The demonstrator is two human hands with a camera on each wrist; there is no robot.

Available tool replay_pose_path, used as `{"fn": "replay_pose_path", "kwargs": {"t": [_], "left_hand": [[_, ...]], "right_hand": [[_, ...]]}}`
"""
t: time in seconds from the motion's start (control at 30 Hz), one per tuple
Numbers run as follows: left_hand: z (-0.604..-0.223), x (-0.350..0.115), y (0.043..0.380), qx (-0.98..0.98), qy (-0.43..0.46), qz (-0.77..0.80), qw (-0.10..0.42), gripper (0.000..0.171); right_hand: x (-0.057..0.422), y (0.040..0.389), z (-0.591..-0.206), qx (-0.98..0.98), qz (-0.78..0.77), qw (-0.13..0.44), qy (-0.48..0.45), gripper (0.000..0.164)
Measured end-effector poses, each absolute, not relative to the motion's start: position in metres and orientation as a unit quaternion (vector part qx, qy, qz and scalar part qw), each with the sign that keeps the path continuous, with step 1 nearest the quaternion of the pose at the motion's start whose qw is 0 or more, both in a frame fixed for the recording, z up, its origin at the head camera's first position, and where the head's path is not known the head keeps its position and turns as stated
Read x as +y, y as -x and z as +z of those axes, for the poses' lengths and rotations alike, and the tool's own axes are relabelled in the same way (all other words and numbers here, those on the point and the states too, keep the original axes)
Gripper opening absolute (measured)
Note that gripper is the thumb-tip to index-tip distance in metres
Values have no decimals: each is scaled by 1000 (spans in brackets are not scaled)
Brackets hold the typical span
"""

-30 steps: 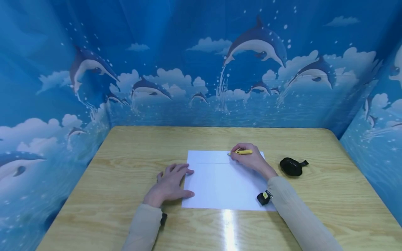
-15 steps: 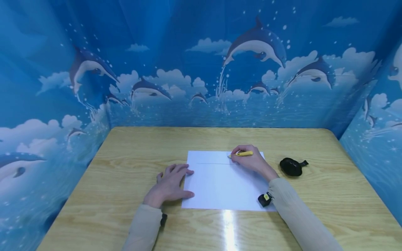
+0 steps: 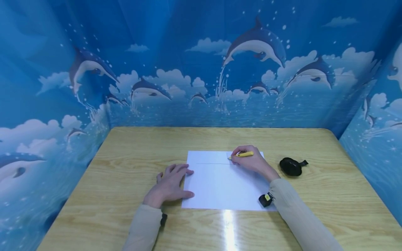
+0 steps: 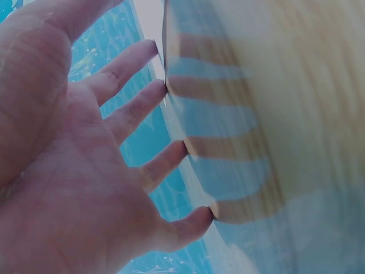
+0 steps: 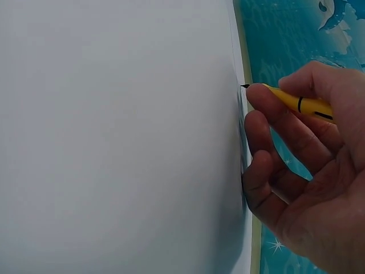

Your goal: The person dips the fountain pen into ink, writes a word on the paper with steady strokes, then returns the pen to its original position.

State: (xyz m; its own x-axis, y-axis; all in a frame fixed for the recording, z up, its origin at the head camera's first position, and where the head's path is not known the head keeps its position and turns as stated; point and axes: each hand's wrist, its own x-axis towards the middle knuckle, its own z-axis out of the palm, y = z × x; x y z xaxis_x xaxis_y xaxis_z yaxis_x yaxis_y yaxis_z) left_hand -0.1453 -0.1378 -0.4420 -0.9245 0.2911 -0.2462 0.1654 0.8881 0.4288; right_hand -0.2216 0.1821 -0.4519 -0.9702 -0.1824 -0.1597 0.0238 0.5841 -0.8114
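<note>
A white sheet of paper lies on the table, with a thin line drawn across its upper part. My right hand pinches a yellow fountain pen near the sheet's top edge. In the right wrist view the pen points its dark nib at the paper, and the other fingers curl beneath it. A short, faint stroke runs down from the top edge to the nib. My left hand is spread at the sheet's left edge, thumb and a fingertip on it. In the left wrist view, its fingertips touch the table.
A black, round, glossy object with a short flared tail lies right of the paper on the wooden table. Blue dolphin-print curtains enclose the back and sides. A small black wrist camera hangs over the sheet's lower right corner.
My right hand has drawn the pen slightly down the sheet, toward the long line, and a short stroke shows behind the nib. The left hand has stayed still.
</note>
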Motion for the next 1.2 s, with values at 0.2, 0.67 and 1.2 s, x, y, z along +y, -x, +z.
{"fn": "replay_pose_path", "kwargs": {"t": [0.2,0.67,1.2], "left_hand": [[-442,-138,145,959,-122,205,152,68],[-441,-138,146,961,-122,200,149,69],[-439,-138,147,961,-122,199,146,69]], "right_hand": [[183,219,-451,883,-453,118,46,14],[183,215,-448,877,-457,137,54,14],[185,213,-448,870,-466,149,65,15]]}}
